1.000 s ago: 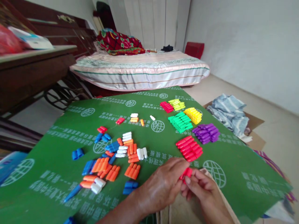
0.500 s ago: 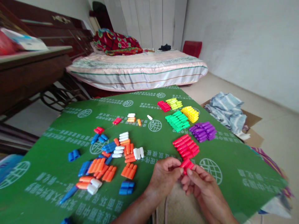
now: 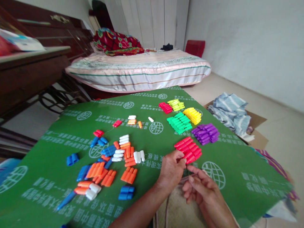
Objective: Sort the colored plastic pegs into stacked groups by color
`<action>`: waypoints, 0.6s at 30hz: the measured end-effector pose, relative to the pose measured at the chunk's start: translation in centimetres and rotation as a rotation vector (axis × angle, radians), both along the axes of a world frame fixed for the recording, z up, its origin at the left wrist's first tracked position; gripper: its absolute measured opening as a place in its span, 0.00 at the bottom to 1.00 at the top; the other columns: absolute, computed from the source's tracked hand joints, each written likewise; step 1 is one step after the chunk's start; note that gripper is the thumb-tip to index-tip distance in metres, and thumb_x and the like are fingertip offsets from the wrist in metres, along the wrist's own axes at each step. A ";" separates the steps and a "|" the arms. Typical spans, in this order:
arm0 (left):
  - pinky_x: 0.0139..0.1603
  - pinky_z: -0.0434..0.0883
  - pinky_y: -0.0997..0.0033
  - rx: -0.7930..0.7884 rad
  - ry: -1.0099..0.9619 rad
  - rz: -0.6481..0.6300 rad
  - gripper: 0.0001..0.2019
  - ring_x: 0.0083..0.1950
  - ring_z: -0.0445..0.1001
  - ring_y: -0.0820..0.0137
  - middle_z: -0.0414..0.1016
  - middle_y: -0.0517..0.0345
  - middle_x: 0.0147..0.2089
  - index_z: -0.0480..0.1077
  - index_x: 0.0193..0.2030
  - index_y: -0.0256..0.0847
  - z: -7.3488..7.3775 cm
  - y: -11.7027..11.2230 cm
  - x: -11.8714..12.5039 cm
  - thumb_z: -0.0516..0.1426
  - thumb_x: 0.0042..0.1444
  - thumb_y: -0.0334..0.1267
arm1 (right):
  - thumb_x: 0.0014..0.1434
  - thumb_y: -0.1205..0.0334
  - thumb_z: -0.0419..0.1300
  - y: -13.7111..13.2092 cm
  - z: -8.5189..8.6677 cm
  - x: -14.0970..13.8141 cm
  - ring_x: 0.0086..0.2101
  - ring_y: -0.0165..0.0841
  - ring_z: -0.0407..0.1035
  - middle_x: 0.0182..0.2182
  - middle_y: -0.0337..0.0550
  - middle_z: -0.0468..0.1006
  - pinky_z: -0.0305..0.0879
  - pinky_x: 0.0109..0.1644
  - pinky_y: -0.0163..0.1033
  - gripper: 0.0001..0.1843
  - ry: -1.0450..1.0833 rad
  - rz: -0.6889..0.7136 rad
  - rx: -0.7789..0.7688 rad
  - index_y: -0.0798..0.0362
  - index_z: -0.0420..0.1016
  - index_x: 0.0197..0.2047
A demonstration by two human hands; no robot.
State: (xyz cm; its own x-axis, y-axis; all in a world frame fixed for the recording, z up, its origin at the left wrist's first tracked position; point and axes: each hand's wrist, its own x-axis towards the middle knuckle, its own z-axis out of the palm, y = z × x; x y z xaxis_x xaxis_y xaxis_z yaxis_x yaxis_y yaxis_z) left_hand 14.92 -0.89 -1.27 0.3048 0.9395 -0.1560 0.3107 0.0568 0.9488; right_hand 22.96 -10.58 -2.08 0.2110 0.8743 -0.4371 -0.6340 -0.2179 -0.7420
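My left hand (image 3: pixel 173 168) is closed at the near left edge of the block of red pen caps (image 3: pixel 188 148), thumb and forefinger pinched against the lowest ones. Its fingers partly cover the caps there. Just right of it, my right hand (image 3: pixel 201 186) hovers over the table's near edge, holding nothing, its fingers apart and loosely curved. Beyond the red block lie grouped purple caps (image 3: pixel 206 133), green caps (image 3: pixel 180 123) and yellow caps (image 3: pixel 192 116). Smaller groups of red caps (image 3: pixel 165 107) and lime caps (image 3: pixel 176 104) sit farther back.
Orange caps (image 3: pixel 129 175), white caps (image 3: pixel 139 156) and blue caps (image 3: pixel 126 192) lie scattered across the left of the green table (image 3: pixel 152 190). A long blue piece (image 3: pixel 67 200) lies near the left front. A bed (image 3: pixel 142 71) stands behind; striped cloth (image 3: pixel 229 110) rests on cardboard at right.
The small red cap cluster held between both hands has gone to the red block with my left hand, which moved forward. My right hand has let go and its fingers have spread.
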 end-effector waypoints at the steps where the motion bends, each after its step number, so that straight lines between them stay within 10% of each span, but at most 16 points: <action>1: 0.28 0.65 0.74 0.016 0.012 -0.004 0.04 0.25 0.68 0.74 0.70 0.64 0.24 0.68 0.26 0.41 0.0 0.0 0.0 0.53 0.47 0.32 | 0.48 0.51 0.68 0.0 -0.1 0.0 0.20 0.30 0.68 0.23 0.43 0.77 0.64 0.21 0.33 0.30 -0.001 0.003 0.004 0.57 0.67 0.50; 18: 0.30 0.64 0.76 0.127 0.093 -0.004 0.05 0.28 0.69 0.75 0.71 0.65 0.24 0.69 0.27 0.42 -0.9 -0.1 -0.1 0.53 0.49 0.33 | 0.46 0.51 0.69 -0.8 -0.5 0.6 0.20 0.29 0.68 0.21 0.42 0.76 0.63 0.22 0.32 0.21 -0.027 0.129 -0.020 0.55 0.75 0.40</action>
State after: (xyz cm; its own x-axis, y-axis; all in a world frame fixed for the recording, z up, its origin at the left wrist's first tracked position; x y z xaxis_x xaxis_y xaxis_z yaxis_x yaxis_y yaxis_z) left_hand 14.86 -0.97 -2.14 0.2979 0.9525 -0.0637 0.3978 -0.0632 0.9153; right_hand 23.51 -11.42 -2.58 0.1096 0.8862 -0.4502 -0.5793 -0.3111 -0.7534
